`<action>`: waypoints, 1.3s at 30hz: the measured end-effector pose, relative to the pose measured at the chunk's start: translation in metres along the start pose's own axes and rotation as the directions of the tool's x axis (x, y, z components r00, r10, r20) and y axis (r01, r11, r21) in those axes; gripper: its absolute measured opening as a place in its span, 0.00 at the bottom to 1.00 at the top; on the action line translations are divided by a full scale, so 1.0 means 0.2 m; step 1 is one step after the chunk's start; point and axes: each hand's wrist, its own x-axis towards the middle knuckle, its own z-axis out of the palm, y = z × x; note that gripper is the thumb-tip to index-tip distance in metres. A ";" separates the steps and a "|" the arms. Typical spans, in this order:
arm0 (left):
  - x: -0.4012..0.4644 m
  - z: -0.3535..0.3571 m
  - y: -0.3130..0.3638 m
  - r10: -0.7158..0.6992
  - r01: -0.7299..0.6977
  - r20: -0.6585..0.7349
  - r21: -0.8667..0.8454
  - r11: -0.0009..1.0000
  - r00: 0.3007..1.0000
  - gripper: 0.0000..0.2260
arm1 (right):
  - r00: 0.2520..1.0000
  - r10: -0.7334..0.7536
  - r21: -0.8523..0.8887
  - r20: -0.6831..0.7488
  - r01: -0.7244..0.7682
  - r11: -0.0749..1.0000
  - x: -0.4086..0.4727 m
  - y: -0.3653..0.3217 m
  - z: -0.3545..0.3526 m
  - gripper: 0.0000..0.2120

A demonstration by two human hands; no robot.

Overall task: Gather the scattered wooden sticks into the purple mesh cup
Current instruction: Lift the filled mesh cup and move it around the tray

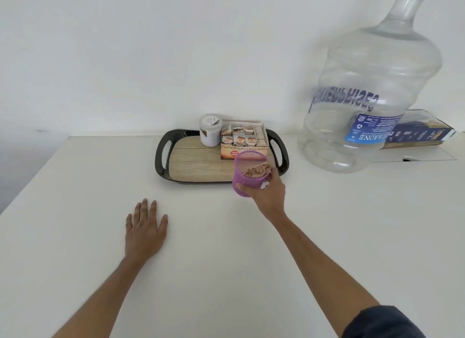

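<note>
The purple mesh cup [245, 178] is tilted toward me, just in front of the tray's near edge. My right hand [269, 193] grips it round its lower side, thumb on the near wall. Several short wooden sticks [256, 172] lie bunched inside the cup. I see no loose sticks on the white table [214, 249]. My left hand [146, 228] rests flat on the table to the left, fingers straight and spread, holding nothing.
A black-handled tray [161, 154] with a wood-look base sits at the back, carrying a white jar [210, 131] and an open box of sachets [244, 139]. A big clear water jug [370, 91] stands at the right, with a dark flat box [425, 134] behind it.
</note>
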 end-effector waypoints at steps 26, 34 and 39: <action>0.00 0.00 -0.01 -0.010 0.008 -0.036 -0.040 0.999 0.999 0.26 | 0.996 -0.057 0.103 -0.071 0.064 0.993 -0.20 -0.05 -0.07 0.37; 0.01 0.01 -0.01 -0.005 0.004 -0.041 -0.036 0.999 0.999 0.26 | 0.999 -0.033 0.084 0.003 0.033 0.996 -0.24 0.00 -0.04 0.38; 0.01 0.01 -0.01 -0.004 0.002 -0.044 -0.038 0.999 0.999 0.26 | 0.993 -0.023 0.059 0.120 0.016 0.998 -0.28 0.04 -0.02 0.38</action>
